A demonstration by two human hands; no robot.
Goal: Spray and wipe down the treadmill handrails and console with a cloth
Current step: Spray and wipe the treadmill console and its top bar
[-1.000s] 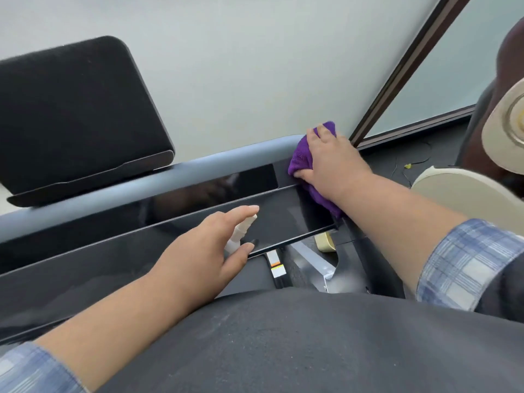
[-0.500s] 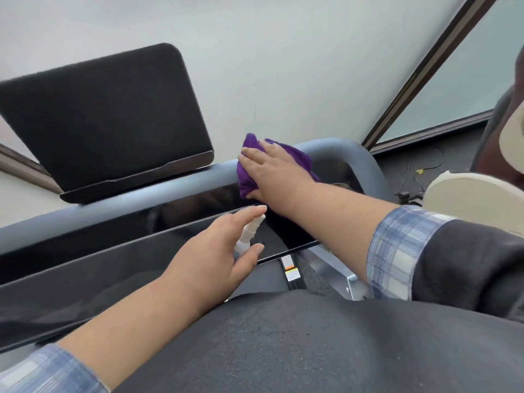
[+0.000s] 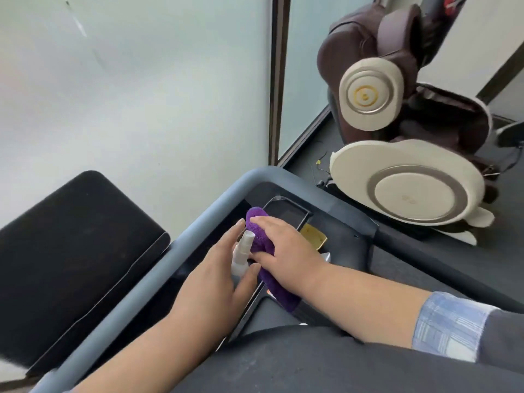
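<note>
- Moved since a second ago: my right hand (image 3: pixel 286 248) and the purple cloth (image 3: pixel 262 245) have come off the grey handrail (image 3: pixel 198 234) and down onto the dark console (image 3: pixel 346 236), just inside the handrail's corner bend; my view has swung right too, bringing a massage chair (image 3: pixel 397 117) in beyond that corner.
- Right hand: pressed flat on the cloth, fingers spread, the loose end trailing back toward me across the console edge.
- Left hand (image 3: pixel 215 282): closed loosely round a small spray bottle (image 3: pixel 241 256), thumb on one side and fingers on the other, nozzle up, touching the cloth, on my side of the handrail.
- Cloth, handling: soft, light, bunches easily; best kept under a flat palm, gathered so the tail does not drag.
- Bottle, handling: small, light, smooth plastic, likely slippery if wet; hold at the body, a finger free for the pump.
- Console: glossy screen (image 3: pixel 286 215) beside the cloth, probably shows smears; a yellow tag (image 3: pixel 313 236) lies next to it.
- Black padded panel (image 3: pixel 71 251): outside the handrail, untouched.
</note>
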